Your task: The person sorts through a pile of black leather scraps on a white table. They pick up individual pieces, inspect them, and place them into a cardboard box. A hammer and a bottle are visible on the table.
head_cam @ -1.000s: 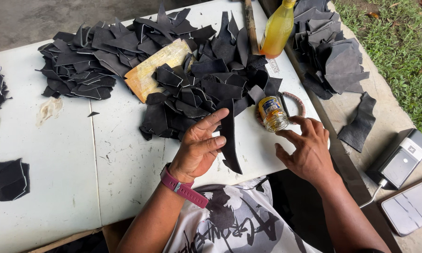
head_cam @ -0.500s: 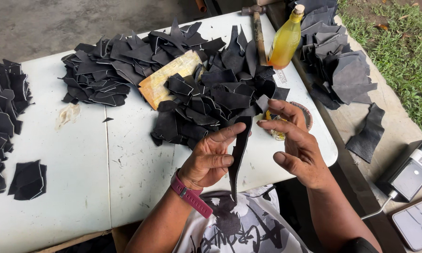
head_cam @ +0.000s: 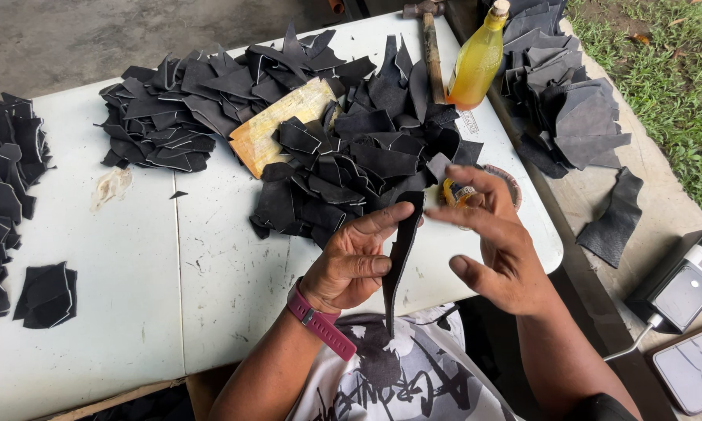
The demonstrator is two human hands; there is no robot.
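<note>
My left hand, with a pink wristband, pinches a long narrow black leather strip that hangs upright over the near edge of the white table. My right hand is just right of the strip with fingers spread and nothing in it; its index fingertip reaches toward the strip's upper end. A small yellow-labelled jar stands just behind the right hand's fingers, partly hidden by them.
Heaps of black leather pieces surround a yellow wooden board. More piles lie at the far left and on the bench at right. A yellow bottle and a hammer sit at the back. A white box device lies at right.
My right hand has left the jar and come over to the strip's top. My left hand has raised the strip from the table and holds it upright.
</note>
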